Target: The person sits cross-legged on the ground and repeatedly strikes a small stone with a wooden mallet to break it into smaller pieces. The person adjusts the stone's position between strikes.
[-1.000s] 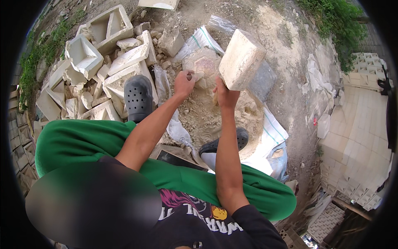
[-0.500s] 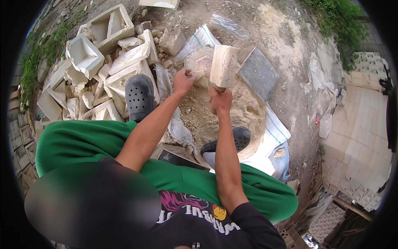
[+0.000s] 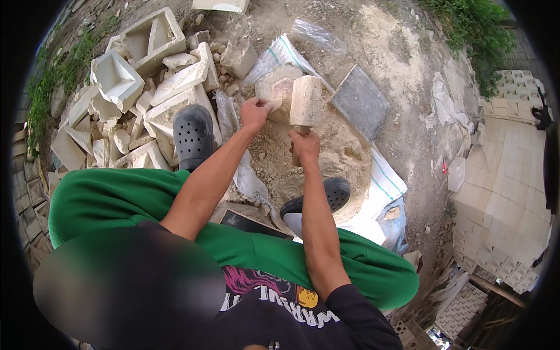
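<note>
My right hand (image 3: 305, 146) is wrapped round the handle of a big pale wooden mallet (image 3: 305, 102), whose thick head points away from me. My left hand (image 3: 255, 113) pinches a small pale chunk of plaster or stone (image 3: 275, 105) between thumb and fingers. Just beyond that chunk lies a dusty block (image 3: 276, 86) with a reddish patch on top; the mallet head partly covers its right side. Whether the mallet touches the block, I cannot tell. Under both hands spreads a heap of crumbled tan powder (image 3: 326, 157) on a white woven sack (image 3: 386, 181).
Broken pale moulds (image 3: 184, 81) and rubble are piled at the left. A grey square slab (image 3: 361, 102) lies right of the mallet. My dark clogs (image 3: 194, 134) flank the powder. Stacked pale blocks (image 3: 501, 175) stand at the far right, and clear plastic (image 3: 318, 36) lies beyond the sack.
The mallet in my right hand has shifted slightly left and nearer to me. My left hand stays almost where it was, with the small chunk still pinched.
</note>
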### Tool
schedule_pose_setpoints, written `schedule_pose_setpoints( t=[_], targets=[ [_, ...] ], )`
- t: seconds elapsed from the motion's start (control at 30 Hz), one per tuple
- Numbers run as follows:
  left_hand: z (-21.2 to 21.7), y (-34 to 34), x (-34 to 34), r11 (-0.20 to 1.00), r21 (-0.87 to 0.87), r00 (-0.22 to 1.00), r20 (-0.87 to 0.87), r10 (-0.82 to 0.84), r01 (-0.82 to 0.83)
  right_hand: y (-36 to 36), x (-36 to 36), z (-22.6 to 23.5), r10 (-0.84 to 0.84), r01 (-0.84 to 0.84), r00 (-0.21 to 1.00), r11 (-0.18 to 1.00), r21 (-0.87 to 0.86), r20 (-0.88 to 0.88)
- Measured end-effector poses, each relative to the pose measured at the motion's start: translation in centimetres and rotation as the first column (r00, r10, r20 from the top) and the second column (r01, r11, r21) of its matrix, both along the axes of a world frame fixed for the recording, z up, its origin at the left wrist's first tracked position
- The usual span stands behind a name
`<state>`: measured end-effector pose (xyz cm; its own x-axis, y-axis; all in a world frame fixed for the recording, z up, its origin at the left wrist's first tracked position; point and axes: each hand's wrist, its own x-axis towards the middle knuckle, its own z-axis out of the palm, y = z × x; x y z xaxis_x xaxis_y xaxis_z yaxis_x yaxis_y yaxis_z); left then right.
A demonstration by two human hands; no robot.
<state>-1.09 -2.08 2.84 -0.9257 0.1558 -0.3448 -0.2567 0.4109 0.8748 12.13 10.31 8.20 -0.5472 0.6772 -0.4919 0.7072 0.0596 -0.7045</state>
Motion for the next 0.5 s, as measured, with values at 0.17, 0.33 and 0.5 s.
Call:
schedule_pose_setpoints(
  t=[0.17, 0.33, 0.5],
  targets=[
    [0.4, 0.2, 0.0, 1.0, -0.007, 1.0, 0.004, 0.001, -0.001, 0.3, -2.0, 2.6, 0.122, -0.065, 0.948, 0.978, 0.198, -0.292],
    [-0.2, 0.4, 0.2, 1.0, 0.011, 1.0, -0.025, 0.017, -0.016, -1.5, -1.4, -2.3, 0.204, -0.066, 0.921, 0.922, 0.382, -0.333],
    [-0.1, 0.3, 0.1, 0.997, -0.015, 0.995, -0.061, -0.078, 0.077, -3.8, 2.1, -6.7, 0.019, -0.007, 0.996, 0.992, 0.129, -0.085]
  ],
)
